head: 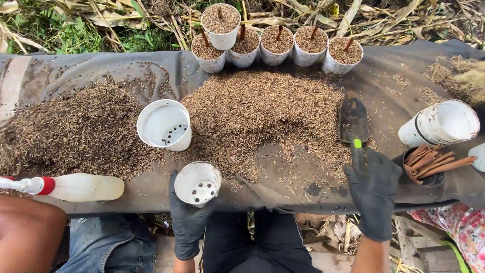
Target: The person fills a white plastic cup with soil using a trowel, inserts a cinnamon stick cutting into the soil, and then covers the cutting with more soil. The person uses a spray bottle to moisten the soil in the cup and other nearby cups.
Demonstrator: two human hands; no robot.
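Observation:
My left hand (186,217), in a black glove, holds an empty white plastic pot (197,183) with drain holes, tilted toward me at the near edge of the black sheet (252,197). My right hand (373,189), also gloved, grips the green handle of a small dark trowel (352,120) whose blade lies flat on the sheet beside a big heap of brown husks (252,114). Another empty white pot (164,125) lies tipped on its side between two husk heaps.
Several husk-filled white pots (275,43) with brown sticks stand along the far edge. A stack of white pots (440,124) and a dark pot of brown sticks (429,164) lie at right. A spray bottle (70,187) lies at left by another person's arm (28,232).

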